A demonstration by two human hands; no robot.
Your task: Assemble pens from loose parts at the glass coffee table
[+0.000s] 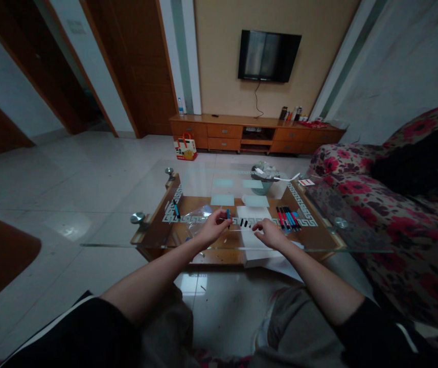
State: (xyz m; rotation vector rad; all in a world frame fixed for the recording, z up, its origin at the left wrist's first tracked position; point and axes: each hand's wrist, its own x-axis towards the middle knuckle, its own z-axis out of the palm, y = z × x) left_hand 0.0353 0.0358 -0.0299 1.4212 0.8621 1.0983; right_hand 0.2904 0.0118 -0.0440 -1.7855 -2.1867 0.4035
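Observation:
My left hand [213, 226] pinches a small blue pen piece [228, 213] above the glass coffee table [127, 236]. My right hand [269, 232] holds the other end of a thin clear part that spans between both hands. Just beyond my fingers, a few small black caps [244, 223] lie on the glass. A row of several red, black and blue pens [287, 218] lies right of my right hand. A single blue pen [176, 209] rests at the table's left side, beside a crumpled clear plastic bag [199, 214].
White paper sheets [255, 214] lie under the glass on the lower shelf. A glass bowl [263, 176] stands at the table's far side. A floral sofa [387, 204] borders the right. Beyond are a wooden TV cabinet [257, 134], a wall television [268, 55] and a gift bag [185, 147].

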